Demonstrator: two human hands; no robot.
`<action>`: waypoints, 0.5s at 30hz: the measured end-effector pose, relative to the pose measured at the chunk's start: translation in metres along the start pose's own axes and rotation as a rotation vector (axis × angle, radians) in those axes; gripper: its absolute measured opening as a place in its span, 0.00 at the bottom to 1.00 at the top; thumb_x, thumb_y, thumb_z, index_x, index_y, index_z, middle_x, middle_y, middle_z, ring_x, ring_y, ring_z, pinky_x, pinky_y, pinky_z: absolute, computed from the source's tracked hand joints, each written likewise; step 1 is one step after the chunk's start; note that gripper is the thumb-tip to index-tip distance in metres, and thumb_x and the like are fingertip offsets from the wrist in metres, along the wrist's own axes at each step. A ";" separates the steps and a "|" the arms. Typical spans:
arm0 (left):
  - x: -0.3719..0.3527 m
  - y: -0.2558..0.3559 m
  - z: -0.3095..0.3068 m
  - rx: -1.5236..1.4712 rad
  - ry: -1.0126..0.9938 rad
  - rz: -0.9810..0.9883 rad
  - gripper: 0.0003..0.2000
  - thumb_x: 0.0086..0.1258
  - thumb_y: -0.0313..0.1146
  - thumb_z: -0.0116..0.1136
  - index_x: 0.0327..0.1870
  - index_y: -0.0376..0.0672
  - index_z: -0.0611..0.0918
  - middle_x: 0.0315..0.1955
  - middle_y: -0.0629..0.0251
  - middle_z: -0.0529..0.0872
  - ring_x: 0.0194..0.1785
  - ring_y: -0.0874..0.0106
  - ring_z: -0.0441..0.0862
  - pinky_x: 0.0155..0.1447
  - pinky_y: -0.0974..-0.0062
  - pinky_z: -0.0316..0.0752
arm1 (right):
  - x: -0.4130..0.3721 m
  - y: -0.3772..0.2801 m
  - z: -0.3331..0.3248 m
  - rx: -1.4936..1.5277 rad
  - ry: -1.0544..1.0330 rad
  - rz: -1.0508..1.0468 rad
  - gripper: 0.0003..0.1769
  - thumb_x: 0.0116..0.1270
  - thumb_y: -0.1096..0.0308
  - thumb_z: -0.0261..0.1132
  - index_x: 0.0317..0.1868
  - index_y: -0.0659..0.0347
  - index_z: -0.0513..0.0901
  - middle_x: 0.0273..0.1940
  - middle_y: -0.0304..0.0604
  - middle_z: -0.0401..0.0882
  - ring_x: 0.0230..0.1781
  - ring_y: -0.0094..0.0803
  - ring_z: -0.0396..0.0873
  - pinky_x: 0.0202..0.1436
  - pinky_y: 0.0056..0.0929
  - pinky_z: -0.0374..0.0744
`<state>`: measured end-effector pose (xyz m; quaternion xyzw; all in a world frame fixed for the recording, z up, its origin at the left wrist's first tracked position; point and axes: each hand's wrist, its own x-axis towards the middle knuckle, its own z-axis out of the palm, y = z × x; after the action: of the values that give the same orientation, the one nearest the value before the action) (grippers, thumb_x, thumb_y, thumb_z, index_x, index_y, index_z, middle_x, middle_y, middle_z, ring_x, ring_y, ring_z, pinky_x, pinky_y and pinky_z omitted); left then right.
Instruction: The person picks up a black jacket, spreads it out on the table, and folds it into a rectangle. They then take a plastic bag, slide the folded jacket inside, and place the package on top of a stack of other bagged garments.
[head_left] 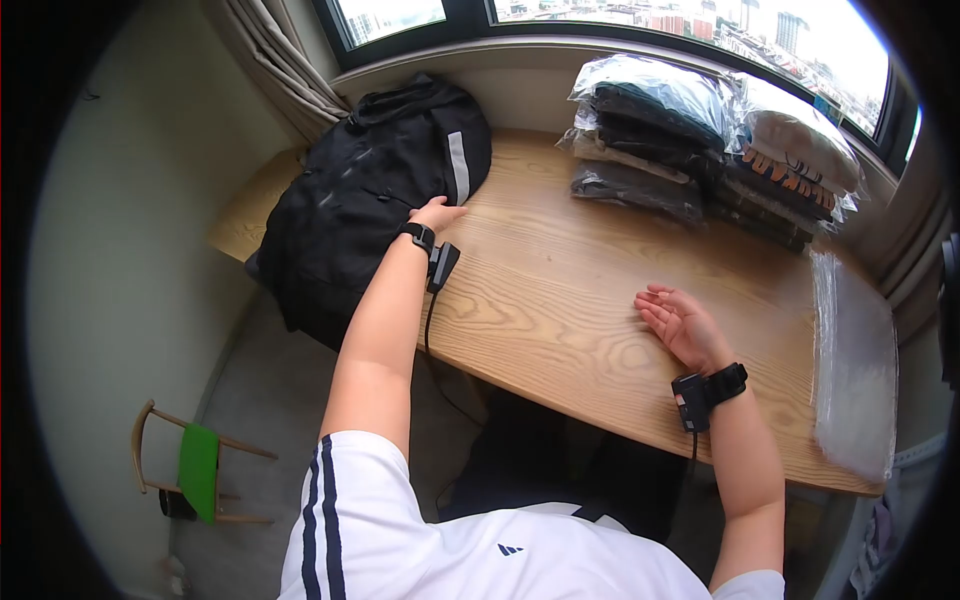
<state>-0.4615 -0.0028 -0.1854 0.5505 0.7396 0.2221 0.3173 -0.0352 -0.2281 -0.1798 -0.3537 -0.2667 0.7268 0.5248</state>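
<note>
My left hand reaches forward to the right edge of a large heap of black fabric, which looks like clothing and has a pale grey strip. Its thumb points right, apart from the fingers, and the hand seems to touch the cloth; the fingertips are partly hidden. Above the wooden table, my right hand is open, palm turned up, fingers loosely curved with nothing in them. Each wrist wears a black strapped device with a cable.
Several folded garments in clear plastic bags are stacked at the back, beside a second bagged stack. Flat clear plastic bags lie along the table's right end. A green-seated chair appears lower left. Windows run behind.
</note>
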 end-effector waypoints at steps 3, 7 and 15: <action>-0.024 0.029 0.021 0.143 0.143 -0.051 0.35 0.58 0.52 0.61 0.69 0.55 0.68 0.70 0.49 0.59 0.70 0.47 0.57 0.72 0.59 0.55 | 0.000 -0.002 -0.002 -0.019 -0.021 0.013 0.16 0.70 0.75 0.54 0.55 0.74 0.68 0.51 0.55 0.73 0.53 0.40 0.77 0.55 0.29 0.80; -0.007 0.029 0.028 0.226 0.103 0.139 0.34 0.58 0.51 0.61 0.66 0.48 0.72 0.63 0.55 0.72 0.68 0.54 0.63 0.71 0.65 0.56 | 0.000 -0.004 -0.005 -0.018 -0.072 0.005 0.15 0.70 0.74 0.54 0.54 0.73 0.70 0.50 0.55 0.74 0.52 0.39 0.78 0.54 0.29 0.80; -0.009 0.051 0.020 0.480 0.207 -0.156 0.27 0.66 0.50 0.58 0.65 0.53 0.72 0.65 0.64 0.70 0.70 0.62 0.61 0.72 0.58 0.56 | 0.004 -0.003 -0.006 -0.027 -0.120 0.015 0.14 0.70 0.74 0.55 0.53 0.72 0.71 0.49 0.53 0.75 0.51 0.38 0.78 0.54 0.29 0.80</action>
<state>-0.4109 0.0037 -0.1632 0.5255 0.8398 0.0704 0.1167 -0.0295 -0.2237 -0.1819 -0.3183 -0.3048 0.7470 0.4977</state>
